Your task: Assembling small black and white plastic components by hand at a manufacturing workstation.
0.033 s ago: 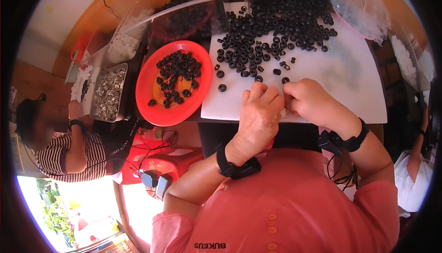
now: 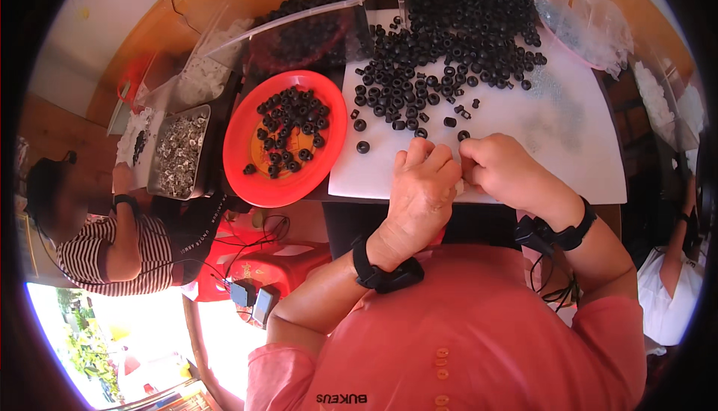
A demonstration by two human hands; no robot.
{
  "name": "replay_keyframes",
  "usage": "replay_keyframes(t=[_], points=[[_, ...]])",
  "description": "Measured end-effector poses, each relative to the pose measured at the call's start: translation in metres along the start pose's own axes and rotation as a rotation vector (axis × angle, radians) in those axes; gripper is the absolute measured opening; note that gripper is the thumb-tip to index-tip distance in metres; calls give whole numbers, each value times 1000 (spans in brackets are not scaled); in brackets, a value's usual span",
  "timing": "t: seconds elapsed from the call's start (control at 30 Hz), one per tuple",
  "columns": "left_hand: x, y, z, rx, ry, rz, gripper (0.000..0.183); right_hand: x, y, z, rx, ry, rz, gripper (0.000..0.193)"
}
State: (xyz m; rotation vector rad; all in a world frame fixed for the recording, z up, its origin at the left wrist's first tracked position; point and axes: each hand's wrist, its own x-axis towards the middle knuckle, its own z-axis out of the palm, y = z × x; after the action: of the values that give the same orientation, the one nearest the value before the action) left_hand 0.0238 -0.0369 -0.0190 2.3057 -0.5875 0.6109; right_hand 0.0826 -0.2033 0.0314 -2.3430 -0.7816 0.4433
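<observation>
Close together at the near edge of the white sheet (image 2: 359,179) are my two hands. My left hand (image 2: 425,186) has its fingers curled in, and whatever it may pinch is hidden behind its knuckles. Beside it, my right hand (image 2: 499,168) is closed too, thumb and finger pressed together towards the left hand, with their contents out of sight. Just beyond the fingertips lie single black ring-shaped parts (image 2: 421,133). A large heap of the same black parts (image 2: 471,22) spreads over the far side of the sheet.
Left of the sheet stands a red plate (image 2: 243,130) with several black parts. Behind it is a clear plastic bin (image 2: 299,18). Further left, a metal tray (image 2: 202,130) holds small metal pieces near a person in a striped shirt (image 2: 116,254). A pink tray (image 2: 568,44) with plastic bags sits far right.
The whole view has shifted very slightly. My hands keep the same closed pose near the sheet's edge.
</observation>
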Motion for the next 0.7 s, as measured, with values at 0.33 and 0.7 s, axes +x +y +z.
replay_keyframes(t=[0.33, 0.7], points=[[-6, 12, -6, 51, 87, 90, 21, -37, 7, 31, 249, 416, -116, 8], [2, -39, -104, 630, 116, -108, 46, -55, 33, 41, 638, 508, -284, 4]])
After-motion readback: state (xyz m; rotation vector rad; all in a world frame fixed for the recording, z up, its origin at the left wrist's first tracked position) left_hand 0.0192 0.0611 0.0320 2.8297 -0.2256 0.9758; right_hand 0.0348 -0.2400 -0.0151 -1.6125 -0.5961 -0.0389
